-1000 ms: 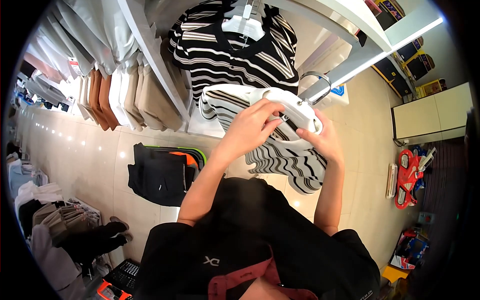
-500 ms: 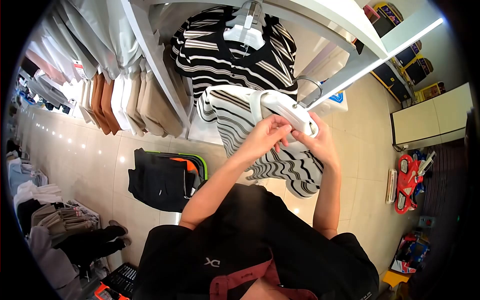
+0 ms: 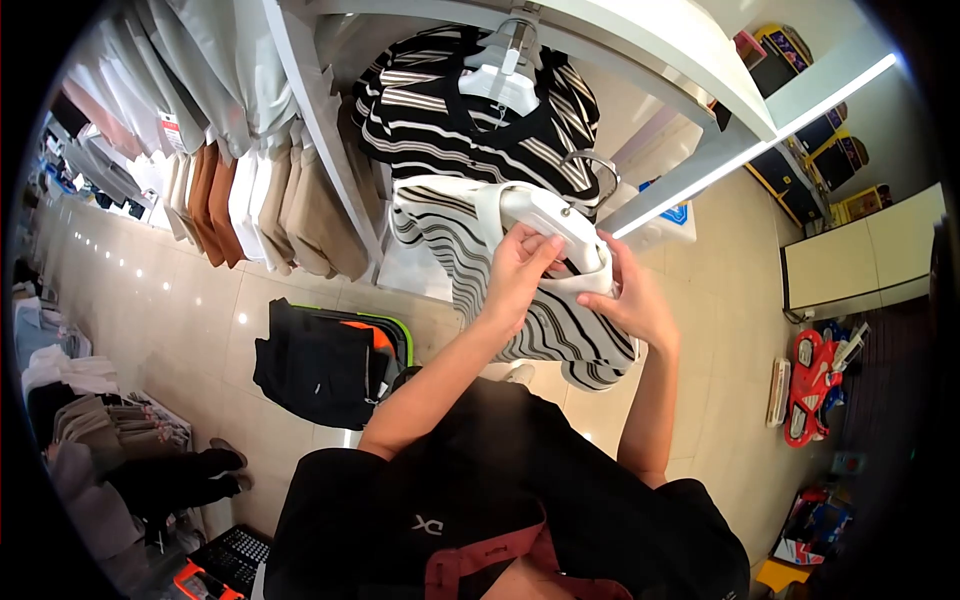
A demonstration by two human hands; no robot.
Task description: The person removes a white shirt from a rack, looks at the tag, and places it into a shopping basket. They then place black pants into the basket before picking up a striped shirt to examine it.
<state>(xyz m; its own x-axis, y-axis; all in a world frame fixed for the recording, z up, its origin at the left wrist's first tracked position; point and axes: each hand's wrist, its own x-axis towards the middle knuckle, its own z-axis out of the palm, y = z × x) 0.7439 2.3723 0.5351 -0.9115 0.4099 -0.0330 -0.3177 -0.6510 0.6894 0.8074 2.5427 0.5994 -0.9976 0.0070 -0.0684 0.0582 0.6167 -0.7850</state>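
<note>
A white hanger (image 3: 550, 222) with a metal hook sits inside the neck of a white, black-striped knit shirt (image 3: 505, 310). My left hand (image 3: 520, 270) is closed, thumb and fingers pinched at the shirt's neckline by the hanger's front side. On the other side, my right hand (image 3: 635, 300) grips the white collar (image 3: 592, 285), thumb in front and fingers behind. The hook points up toward the rack and looks unhooked. Just behind hangs a black shirt with white and tan stripes (image 3: 480, 130) on its own hanger.
A lit white shelf frame (image 3: 740, 150) stands close above and to the right. Pants and tops (image 3: 310, 205) hang at the left. A dark folded garment (image 3: 310, 360) lies low on the left. Someone's legs (image 3: 180, 480) show at lower left. A red toy (image 3: 808, 385) is at the right.
The hanger and shirt neck have shifted slightly left and down. My right hand has moved from the hanger's end onto the collar, which now spreads wider. My left hand has turned more upright.
</note>
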